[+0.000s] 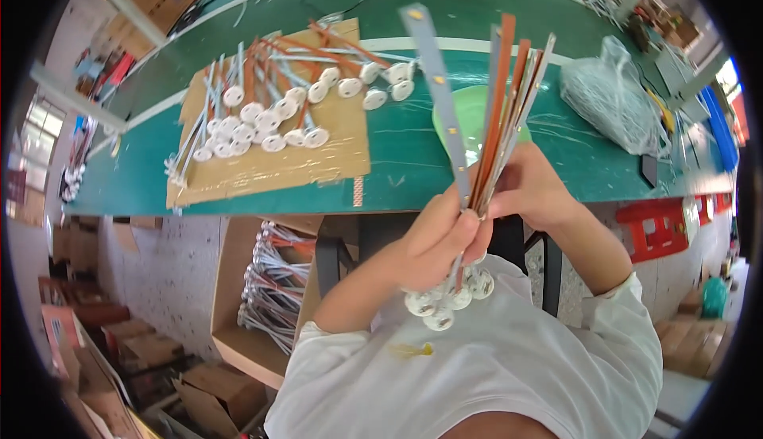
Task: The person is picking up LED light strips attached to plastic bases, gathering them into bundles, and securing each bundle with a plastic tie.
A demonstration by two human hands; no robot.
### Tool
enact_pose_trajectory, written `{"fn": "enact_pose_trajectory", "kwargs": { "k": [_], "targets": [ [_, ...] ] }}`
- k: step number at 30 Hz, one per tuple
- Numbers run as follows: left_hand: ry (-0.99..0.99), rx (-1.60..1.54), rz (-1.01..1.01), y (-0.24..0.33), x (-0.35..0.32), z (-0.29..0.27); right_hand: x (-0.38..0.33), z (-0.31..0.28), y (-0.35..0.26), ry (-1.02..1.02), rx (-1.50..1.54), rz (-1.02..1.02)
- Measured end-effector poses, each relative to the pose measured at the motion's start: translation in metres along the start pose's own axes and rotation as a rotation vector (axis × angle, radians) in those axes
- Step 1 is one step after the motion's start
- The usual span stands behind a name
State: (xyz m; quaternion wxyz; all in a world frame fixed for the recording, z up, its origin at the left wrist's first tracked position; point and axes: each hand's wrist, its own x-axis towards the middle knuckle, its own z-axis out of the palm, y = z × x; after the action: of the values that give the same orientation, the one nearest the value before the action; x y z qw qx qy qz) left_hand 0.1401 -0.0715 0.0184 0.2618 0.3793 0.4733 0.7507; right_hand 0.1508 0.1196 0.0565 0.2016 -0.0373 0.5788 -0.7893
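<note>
Both hands (pixel 477 216) grip one upright bundle of strips (pixel 497 113) above the table (pixel 397 161).

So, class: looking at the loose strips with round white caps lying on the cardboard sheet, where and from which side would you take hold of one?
Probably grip a strip on the cardboard sheet by its thin stem, not the round white cap. The caps bunch together at the near end, while the stems fan apart toward the far side. Come from above at the far, spread end, pinching across the flat width.
</note>
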Motion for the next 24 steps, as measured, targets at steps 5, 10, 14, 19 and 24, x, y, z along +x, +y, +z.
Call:
{"fn": "enact_pose_trajectory", "kwargs": {
  "k": [5, 10, 14, 19, 24],
  "targets": [
    [0.422, -0.161, 0.277, 0.059, -0.05, -0.044, 0.092, 0.095, -0.019, -0.117, -0.399, -0.239],
    [0.803, 0.206, 0.646, 0.146, -0.188, -0.117, 0.182, 0.156, 0.037, -0.208, -0.95, -0.545],
    [1.349, 0.601, 0.417, 0.176, -0.338, -0.139, 0.215, 0.168, 0.102, -0.618, -1.231, -0.964],
    [1.9, 0.591, 0.103, 0.082, -0.454, -0.193, 0.225, 0.168, 0.111, -0.726, -1.383, -1.033],
    [2.01, 0.59, -0.406, -0.069, -0.508, -0.256, 0.221, 0.183, 0.109, -0.733, -1.504, -0.94]
  ]
}}
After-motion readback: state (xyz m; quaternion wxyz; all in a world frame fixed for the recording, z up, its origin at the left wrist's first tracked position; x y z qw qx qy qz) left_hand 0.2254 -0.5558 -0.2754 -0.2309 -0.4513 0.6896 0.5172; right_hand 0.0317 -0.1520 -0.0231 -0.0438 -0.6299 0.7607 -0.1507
